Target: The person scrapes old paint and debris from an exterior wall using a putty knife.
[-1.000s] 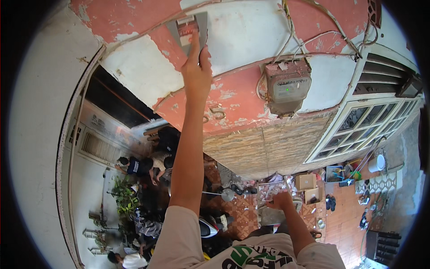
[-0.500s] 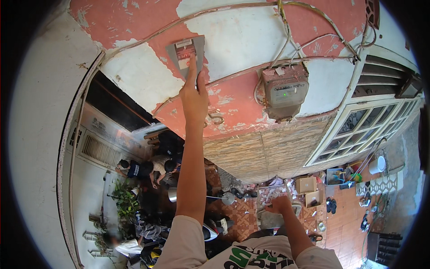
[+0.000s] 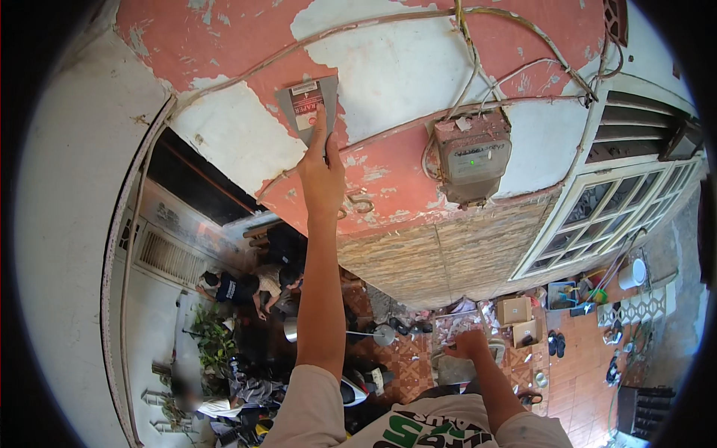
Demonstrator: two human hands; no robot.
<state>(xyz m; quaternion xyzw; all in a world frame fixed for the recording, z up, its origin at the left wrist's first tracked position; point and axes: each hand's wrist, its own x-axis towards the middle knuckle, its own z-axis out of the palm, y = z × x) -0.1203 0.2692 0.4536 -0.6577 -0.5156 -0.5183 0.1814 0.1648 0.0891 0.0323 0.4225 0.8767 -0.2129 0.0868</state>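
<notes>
My left hand (image 3: 323, 175) reaches up to the wall, closed round a wide metal paint scraper (image 3: 308, 108) with a red and white label. My index finger lies along the blade, which is flat against peeling pink paint (image 3: 258, 82) beside a bare white patch (image 3: 388, 56). The scraper's handle is mostly hidden in my hand. Low on the right, my right hand (image 3: 469, 344) is closed near the top of a grey stand (image 3: 457, 371), perhaps a ladder. What its fingers grip is hidden.
An electric meter (image 3: 474, 158) and cables (image 3: 373, 24) are fixed to the wall. Far below lie cardboard boxes (image 3: 514, 310), paint flakes and sandals (image 3: 556, 343) on the tiled floor. People (image 3: 276, 287) sit at lower left near plants (image 3: 209, 328). A barred window (image 3: 597, 216) is at right.
My left hand and the scraper have moved slightly down the wall. My right hand stays closed in about the same place.
</notes>
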